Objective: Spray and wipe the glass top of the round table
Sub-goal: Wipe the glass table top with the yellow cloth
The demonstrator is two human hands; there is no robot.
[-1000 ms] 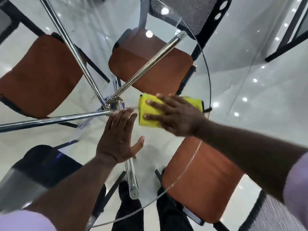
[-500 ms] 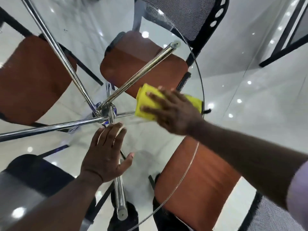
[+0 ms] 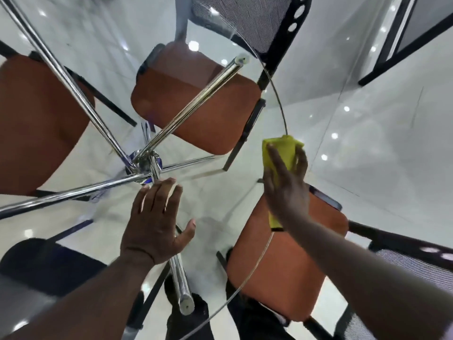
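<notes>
The round glass table top fills the left and middle of the view, its thin curved rim running down the right side. Chrome legs meet at a hub beneath the glass. My right hand presses a folded yellow cloth against the glass at its right rim, fingers spread over the cloth. My left hand lies flat on the glass near the hub, palm down, fingers apart, holding nothing. No spray bottle is in view.
Orange-seated chairs with black frames stand around the table: one at the back, one at the left, one at the near right. My dark shoes show through the glass on the glossy white floor.
My right hand has slid the yellow cloth from near the hub outward to the right rim of the glass. My left hand has stayed flat on the glass.
</notes>
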